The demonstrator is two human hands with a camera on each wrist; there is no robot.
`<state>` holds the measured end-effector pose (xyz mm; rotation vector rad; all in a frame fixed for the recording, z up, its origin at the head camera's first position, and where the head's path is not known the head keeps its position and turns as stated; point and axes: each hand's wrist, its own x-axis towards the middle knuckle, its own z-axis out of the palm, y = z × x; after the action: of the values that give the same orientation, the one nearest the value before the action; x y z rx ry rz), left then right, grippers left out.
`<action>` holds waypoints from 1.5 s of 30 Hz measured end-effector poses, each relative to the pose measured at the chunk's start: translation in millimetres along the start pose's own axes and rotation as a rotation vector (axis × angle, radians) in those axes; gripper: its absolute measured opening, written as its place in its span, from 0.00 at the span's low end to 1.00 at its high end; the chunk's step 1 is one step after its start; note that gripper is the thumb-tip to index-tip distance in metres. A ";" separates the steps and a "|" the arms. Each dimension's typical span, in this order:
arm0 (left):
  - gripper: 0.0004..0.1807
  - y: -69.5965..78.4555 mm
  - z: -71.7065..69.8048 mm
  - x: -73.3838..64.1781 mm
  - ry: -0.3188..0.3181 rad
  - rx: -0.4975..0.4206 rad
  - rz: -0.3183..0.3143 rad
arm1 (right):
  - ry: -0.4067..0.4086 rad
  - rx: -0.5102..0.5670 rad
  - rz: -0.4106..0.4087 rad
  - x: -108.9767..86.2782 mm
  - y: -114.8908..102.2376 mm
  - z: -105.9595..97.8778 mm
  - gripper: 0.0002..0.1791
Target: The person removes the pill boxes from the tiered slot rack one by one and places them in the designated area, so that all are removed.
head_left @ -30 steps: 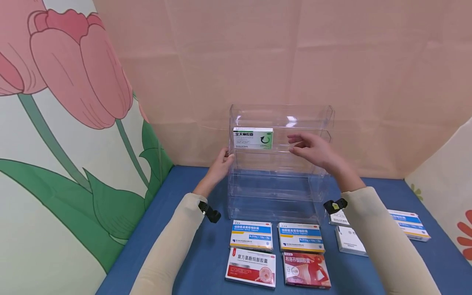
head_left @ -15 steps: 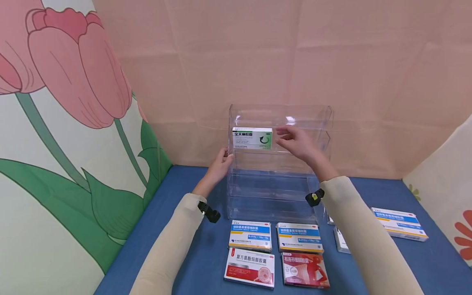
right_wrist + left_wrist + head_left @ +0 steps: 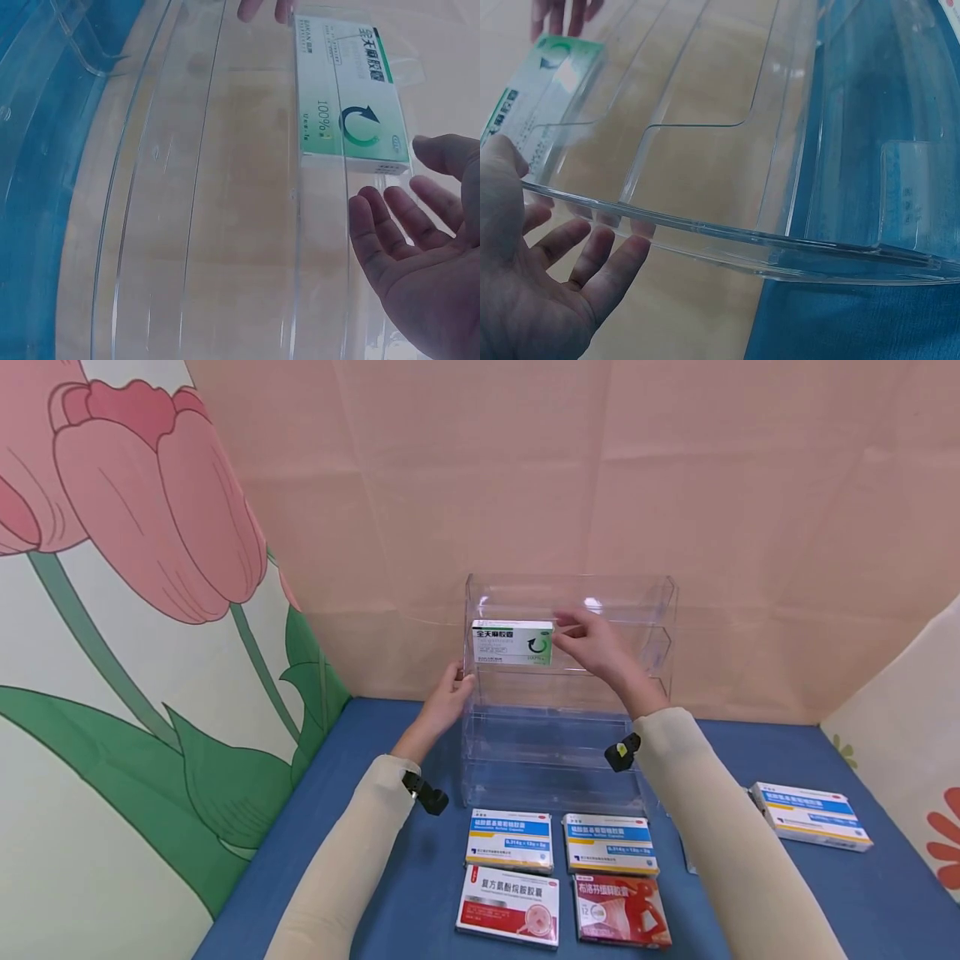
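A clear acrylic display rack with several tiers stands against the back wall. On one of its upper tiers, at the left end, a white and green medicine box stands with its printed face forward. My left hand holds the rack's left side, and the left wrist view shows the thumb in front and the fingers along the side panel. At the box's right end is my right hand. In the right wrist view its thumb and fingers are spread loosely beside the green end, gripping nothing.
Two blue and white medicine boxes lie before the rack, with a red and white box and a red box nearer. Another blue and white box lies at the right. My right sleeve mostly hides other boxes.
My right hand has moved left along the tier, up to the right end of the white and green box. The left hand has stayed on the rack's side.
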<state>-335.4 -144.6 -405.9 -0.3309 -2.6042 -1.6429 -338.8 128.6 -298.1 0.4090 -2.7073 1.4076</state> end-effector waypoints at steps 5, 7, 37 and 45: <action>0.26 -0.6 -0.8 -0.8 -0.001 -0.002 -0.010 | -0.008 0.031 -0.018 4.3 0.6 3.8 0.29; 0.27 -0.6 -1.1 -1.6 -0.001 0.001 -0.013 | -0.007 0.042 -0.014 5.9 0.9 5.7 0.28; 0.27 0.5 -3.2 -2.9 -0.017 -0.007 -0.028 | 0.062 0.033 -0.052 0.7 -13.8 1.7 0.17; 0.27 1.5 -4.2 -1.7 -0.024 -0.018 -0.026 | 0.080 0.063 -0.060 -9.9 -17.7 -12.7 0.17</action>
<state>-333.8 -148.0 -403.0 -0.3212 -2.6233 -1.6825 -325.5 131.3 -278.4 0.4254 -2.5721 1.4631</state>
